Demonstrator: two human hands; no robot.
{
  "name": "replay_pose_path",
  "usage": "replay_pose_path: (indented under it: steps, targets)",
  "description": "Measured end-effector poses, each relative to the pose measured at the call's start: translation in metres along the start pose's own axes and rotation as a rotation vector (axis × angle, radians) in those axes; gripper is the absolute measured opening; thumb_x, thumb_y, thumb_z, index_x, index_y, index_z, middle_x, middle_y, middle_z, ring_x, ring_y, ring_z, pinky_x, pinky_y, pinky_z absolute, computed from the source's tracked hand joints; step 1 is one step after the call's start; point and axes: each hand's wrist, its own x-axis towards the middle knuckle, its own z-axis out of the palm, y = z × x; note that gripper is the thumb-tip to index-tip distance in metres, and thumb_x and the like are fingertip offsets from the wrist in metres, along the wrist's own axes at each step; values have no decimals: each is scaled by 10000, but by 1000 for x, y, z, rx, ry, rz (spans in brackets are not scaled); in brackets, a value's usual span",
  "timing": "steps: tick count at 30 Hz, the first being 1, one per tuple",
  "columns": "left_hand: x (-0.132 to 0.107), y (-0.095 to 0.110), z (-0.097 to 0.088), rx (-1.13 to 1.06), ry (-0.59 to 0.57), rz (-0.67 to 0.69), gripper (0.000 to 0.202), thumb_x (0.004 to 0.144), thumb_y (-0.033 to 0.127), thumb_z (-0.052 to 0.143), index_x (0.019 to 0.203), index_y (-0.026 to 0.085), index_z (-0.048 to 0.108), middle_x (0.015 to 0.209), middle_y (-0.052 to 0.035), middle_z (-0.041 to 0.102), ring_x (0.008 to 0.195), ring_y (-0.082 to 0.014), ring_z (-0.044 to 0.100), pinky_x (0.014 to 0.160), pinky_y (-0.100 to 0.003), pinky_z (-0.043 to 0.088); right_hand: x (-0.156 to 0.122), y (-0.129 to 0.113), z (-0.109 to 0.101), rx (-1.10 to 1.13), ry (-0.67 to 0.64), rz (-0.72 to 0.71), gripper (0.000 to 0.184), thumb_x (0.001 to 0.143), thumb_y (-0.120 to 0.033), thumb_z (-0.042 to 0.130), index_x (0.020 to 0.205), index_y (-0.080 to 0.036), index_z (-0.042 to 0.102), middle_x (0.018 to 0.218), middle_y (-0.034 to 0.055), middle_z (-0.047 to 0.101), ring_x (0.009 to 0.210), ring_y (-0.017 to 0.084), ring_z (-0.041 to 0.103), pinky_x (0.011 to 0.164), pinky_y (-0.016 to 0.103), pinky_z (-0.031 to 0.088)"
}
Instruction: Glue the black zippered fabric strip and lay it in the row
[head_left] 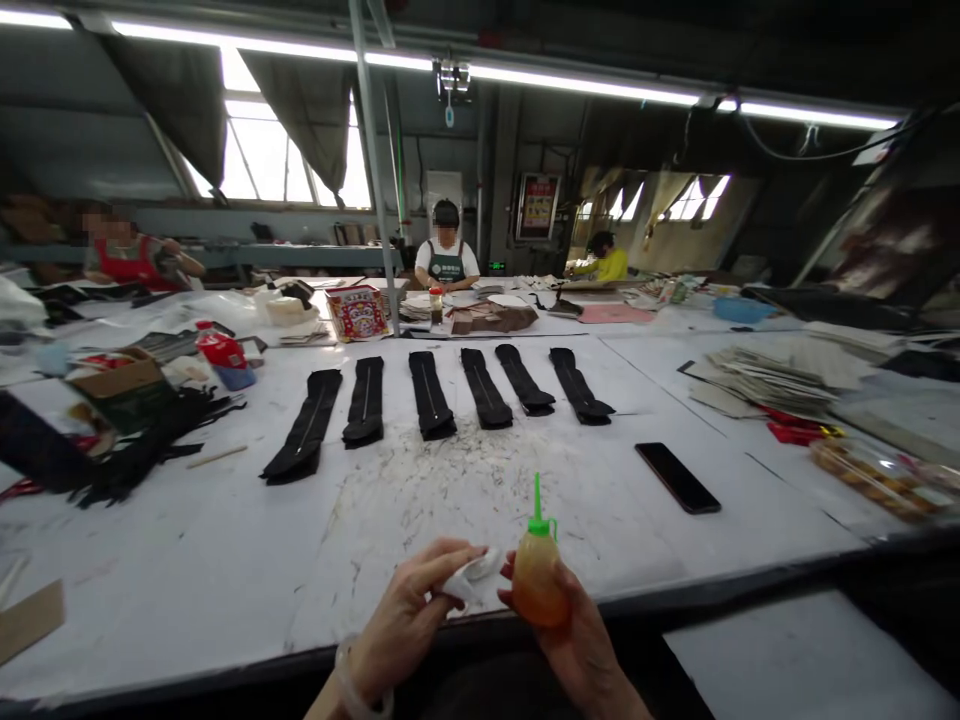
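Near the table's front edge, my right hand is wrapped round a squeeze bottle with a green nozzle pointing up and amber liquid inside. Just to its left, my left hand pinches a crumpled white tissue, close beside the bottle. Beyond both hands, several black zippered fabric strips lie in a row, among them one at the left, one near the middle and one at the right. Dark glue-like smears mark the white tabletop between the strips and my hands.
A black phone lies to the right, with a clear food box and stacked sheets beyond. Leftward are a red bottle, a green carton and black scraps. A metal pole rises behind; several people sit farther back.
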Motion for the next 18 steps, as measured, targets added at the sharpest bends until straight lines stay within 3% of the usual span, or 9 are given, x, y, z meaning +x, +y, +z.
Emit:
replay_pose_path:
  steps: [4, 8, 14, 18]
  targets:
    - [8, -16, 5, 20, 18, -20, 344, 894, 217, 567, 1237, 225, 595, 931, -38, 749, 800, -197, 668, 776, -296, 517, -21, -13, -9, -49, -190, -10, 553, 725, -445, 780, 1162, -125, 666, 1155, 172, 694, 874, 267, 690, 676, 369, 574]
    - [20, -25, 15, 64, 49, 34, 145, 846, 113, 546, 931, 223, 587, 932, -26, 737, 897, -206, 673, 813, -302, 495, -30, -17, -2, -36, -383, 20, 643, 712, -459, 771, 1237, -116, 627, 1016, 153, 713, 841, 279, 696, 603, 339, 572]
    - [33, -35, 29, -20, 56, 145, 187, 800, 41, 558, 758, 220, 525, 962, -21, 730, 915, -194, 668, 809, -279, 493, -22, -16, -7, 58, -334, 38, 560, 792, -465, 683, 1201, -86, 635, 930, 143, 726, 869, 271, 699, 629, 326, 574]
    - [39, -38, 35, -178, 57, 104, 138, 814, 100, 617, 745, 210, 572, 954, -41, 721, 932, -211, 664, 800, -275, 506, -16, -16, -17, 65, -305, 41, 569, 787, -479, 666, 1178, -66, 638, 850, 133, 726, 746, 234, 687, 583, 316, 563]
